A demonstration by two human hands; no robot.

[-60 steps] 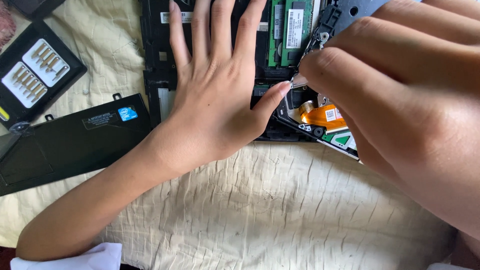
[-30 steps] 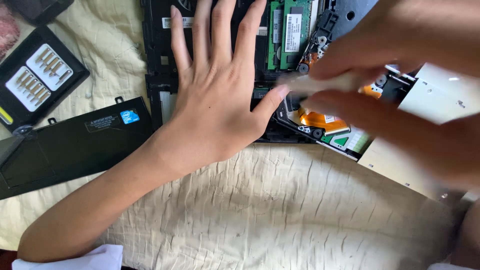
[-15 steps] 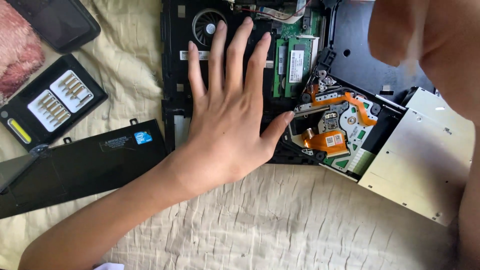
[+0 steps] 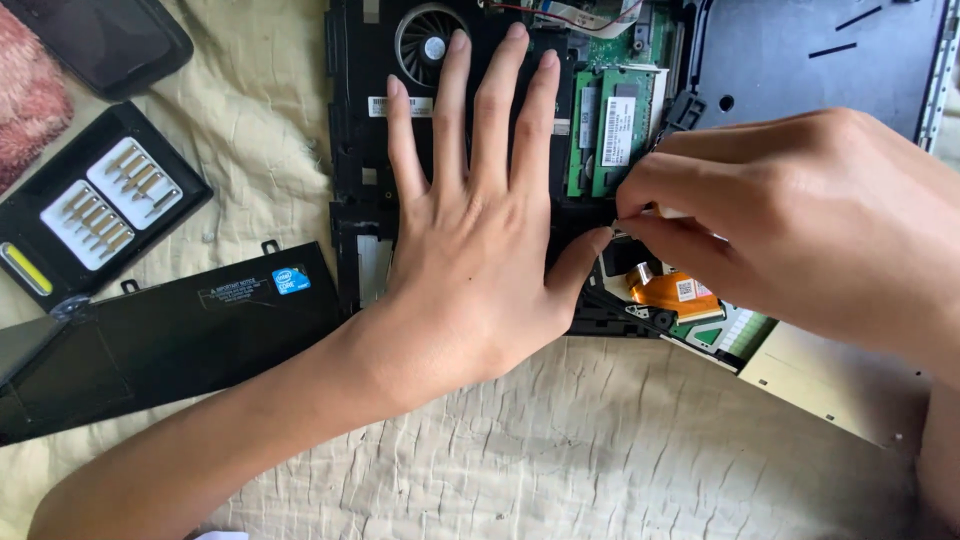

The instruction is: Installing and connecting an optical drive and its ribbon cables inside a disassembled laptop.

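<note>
An opened black laptop lies bottom-up on a beige cloth, its fan and green memory modules exposed. My left hand lies flat on the chassis with fingers spread, its thumb reaching the drive bay. My right hand has its fingertips pinched on a small pale tool just above the orange flex cable of the exposed optical drive. The drive's silver casing sticks out at the lower right. What the tool's tip touches is hidden by my fingers.
A black case of screwdriver bits lies open at the left. A detached black cover panel rests below it. A dark flat device and a pink fabric sit at the top left. Wrinkled beige cloth covers the surface.
My right hand, raised at the upper right half a second ago, has come down onto the optical drive board and pinched shut. The left hand stays flat on the chassis.
</note>
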